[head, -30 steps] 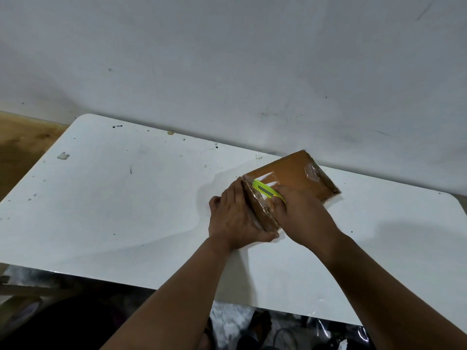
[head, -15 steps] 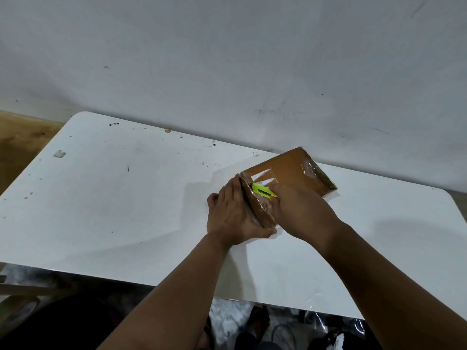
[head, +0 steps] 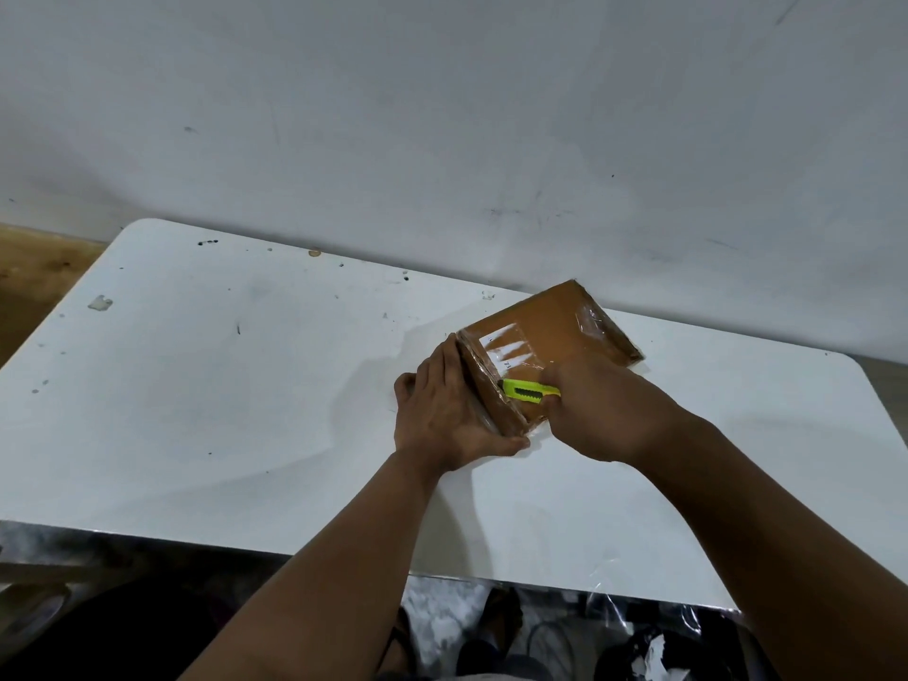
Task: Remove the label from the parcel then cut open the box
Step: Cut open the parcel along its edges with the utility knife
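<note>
A flat brown cardboard parcel wrapped in clear tape lies on the white table, tilted up at its near-left edge. My left hand clasps that near-left edge, thumb under the corner. My right hand grips a yellow-green box cutter, whose tip rests on the parcel's top near the left edge. A shiny patch with white label remnants sits on the top face, just beyond the cutter.
A grey-white wall rises right behind the table. Small dark specks and a scrap dot the left part of the tabletop. Below the near table edge are dark clutter and sandals on the floor.
My right hand has drawn the cutter back along the parcel's left edge toward me, uncovering the shiny label patch. The left hand keeps its hold on the edge.
</note>
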